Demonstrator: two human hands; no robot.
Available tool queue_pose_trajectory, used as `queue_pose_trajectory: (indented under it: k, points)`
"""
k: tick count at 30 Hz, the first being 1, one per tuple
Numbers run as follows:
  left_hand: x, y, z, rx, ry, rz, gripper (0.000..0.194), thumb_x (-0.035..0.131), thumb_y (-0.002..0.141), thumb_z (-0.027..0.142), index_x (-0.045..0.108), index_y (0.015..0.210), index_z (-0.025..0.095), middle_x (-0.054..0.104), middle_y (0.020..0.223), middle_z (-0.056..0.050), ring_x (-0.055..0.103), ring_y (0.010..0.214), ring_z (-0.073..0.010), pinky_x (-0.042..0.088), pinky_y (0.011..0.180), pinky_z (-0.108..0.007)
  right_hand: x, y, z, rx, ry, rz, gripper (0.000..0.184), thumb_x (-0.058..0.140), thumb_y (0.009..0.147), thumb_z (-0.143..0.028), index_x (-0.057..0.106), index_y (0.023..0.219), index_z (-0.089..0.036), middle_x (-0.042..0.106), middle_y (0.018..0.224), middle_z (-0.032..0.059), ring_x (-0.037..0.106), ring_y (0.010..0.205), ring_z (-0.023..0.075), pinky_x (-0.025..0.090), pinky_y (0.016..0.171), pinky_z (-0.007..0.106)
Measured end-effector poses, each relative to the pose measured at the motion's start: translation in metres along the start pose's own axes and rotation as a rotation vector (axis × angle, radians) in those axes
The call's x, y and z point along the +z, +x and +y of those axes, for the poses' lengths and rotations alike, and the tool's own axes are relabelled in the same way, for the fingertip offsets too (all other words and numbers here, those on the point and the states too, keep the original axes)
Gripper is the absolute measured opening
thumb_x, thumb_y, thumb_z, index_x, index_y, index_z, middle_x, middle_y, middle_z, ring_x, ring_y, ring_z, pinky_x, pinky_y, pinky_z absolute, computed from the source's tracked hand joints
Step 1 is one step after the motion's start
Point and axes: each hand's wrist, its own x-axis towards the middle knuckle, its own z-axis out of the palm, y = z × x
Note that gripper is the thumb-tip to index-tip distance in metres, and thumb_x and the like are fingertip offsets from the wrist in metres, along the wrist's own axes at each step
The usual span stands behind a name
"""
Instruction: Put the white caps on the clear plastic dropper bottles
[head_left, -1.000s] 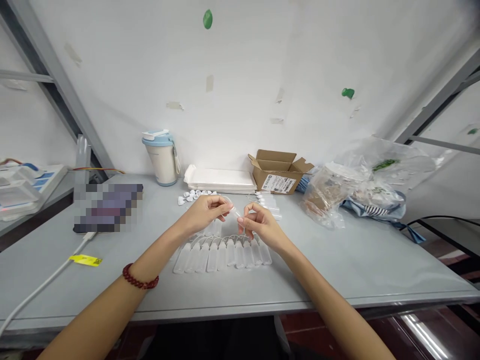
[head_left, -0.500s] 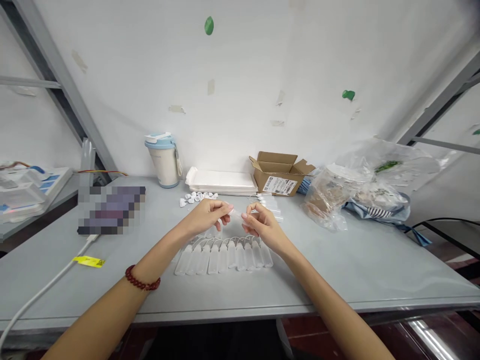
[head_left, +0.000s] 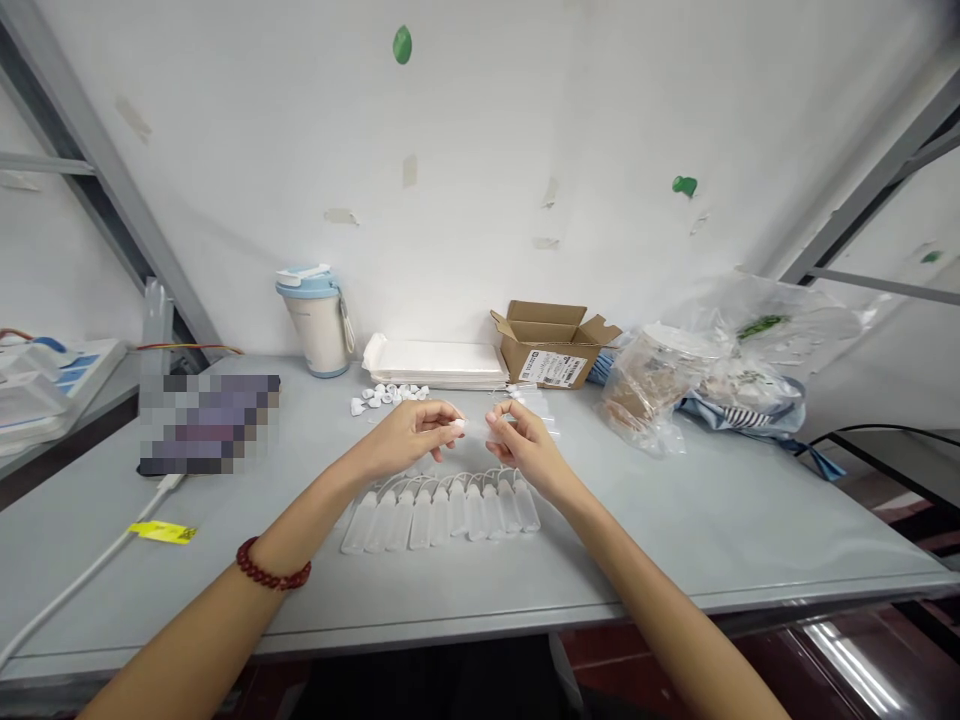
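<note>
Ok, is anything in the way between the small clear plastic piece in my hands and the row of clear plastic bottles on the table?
Nothing visible stands in the way. The small clear plastic piece, held between your left hand and right hand, is just above the row of clear plastic bottles.

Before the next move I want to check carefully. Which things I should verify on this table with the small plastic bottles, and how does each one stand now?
1. Grip: ok. The left hand and right hand both pinch the small translucent plastic piece at its ends.
2. Shape of that piece: cannot tell, the fingers hide much of it.
3. Row of translucent plastic bottles: ok, lying side by side in front of the hands, untouched.
4. Small white plastic caps: ok, heaped beyond the left hand.
5. Clear bottles beyond the right hand: cannot tell how many, they overlap.
</note>
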Motion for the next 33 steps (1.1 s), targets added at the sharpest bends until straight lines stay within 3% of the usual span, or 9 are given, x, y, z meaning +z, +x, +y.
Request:
queue_pose_trajectory:
  k: [6,14,21,23,27,29,33]
  points:
    - [0.002,0.002,-0.002,-0.119,0.016,0.006,0.043,0.047,0.083,0.051,0.061,0.069,0.013,0.059,0.071,-0.005,0.055,0.062,-0.0138,0.048,0.052,-0.026,0.001,-0.001,0.0,0.006,0.011,-0.006,0.039,0.058,0.075,-0.056,0.039,0.077,-0.021,0.042,0.048,-0.0093,0.035,0.044,0.0059,0.02,0.045,0.019]
    - [0.001,-0.001,0.0,-0.001,0.049,0.028,0.028,0.057,0.079,0.042,0.065,0.078,0.015,0.06,0.075,-0.002,0.053,0.062,-0.0111,0.047,0.058,-0.024,-0.001,0.001,0.002,0.048,0.039,0.013,0.04,0.057,0.074,-0.057,0.038,0.078,-0.022,0.036,0.048,-0.0098,0.033,0.043,0.0053,0.017,0.043,0.018]
    - [0.006,0.002,-0.003,-0.109,-0.011,0.081,0.044,0.052,0.081,0.049,0.056,0.057,0.013,0.055,0.06,-0.002,0.054,0.058,-0.0123,0.046,0.049,-0.022,0.0,0.003,0.005,0.003,-0.011,0.015,0.038,0.051,0.077,-0.057,0.037,0.078,-0.022,0.033,0.049,-0.0101,0.034,0.044,0.0069,0.02,0.043,0.019]
    - [0.007,0.002,-0.003,-0.115,-0.042,0.092,0.041,0.056,0.079,0.047,0.055,0.055,0.013,0.054,0.059,-0.001,0.051,0.053,-0.0101,0.045,0.048,-0.022,0.0,0.002,0.008,-0.064,-0.088,0.037,0.034,0.051,0.079,-0.053,0.038,0.08,-0.022,0.032,0.049,-0.01,0.034,0.045,0.0078,0.023,0.045,0.02]
    - [0.008,0.004,-0.007,-0.121,-0.107,0.133,0.042,0.056,0.079,0.046,0.053,0.053,0.013,0.056,0.061,-0.002,0.049,0.05,-0.0092,0.044,0.046,-0.022,-0.001,0.003,0.014,-0.294,-0.382,0.163,0.026,0.06,0.077,-0.04,0.046,0.087,-0.02,0.046,0.067,-0.0034,0.045,0.061,0.0115,0.036,0.053,0.023]
    - [0.009,0.005,-0.01,-0.12,-0.116,0.147,0.042,0.054,0.08,0.047,0.055,0.055,0.013,0.057,0.06,-0.002,0.049,0.049,-0.0091,0.044,0.046,-0.023,-0.002,0.003,0.016,-0.346,-0.489,0.181,0.021,0.057,0.079,-0.036,0.05,0.089,-0.019,0.052,0.075,0.0007,0.049,0.067,0.0133,0.04,0.058,0.025]
    - [0.009,0.006,-0.013,-0.074,-0.101,0.136,0.04,0.056,0.08,0.045,0.056,0.056,0.013,0.055,0.057,0.0,0.051,0.05,-0.0093,0.044,0.048,-0.022,-0.005,0.003,0.019,-0.404,-0.636,0.173,0.021,0.049,0.085,-0.035,0.058,0.089,-0.017,0.057,0.073,0.0025,0.05,0.064,0.014,0.04,0.06,0.026]
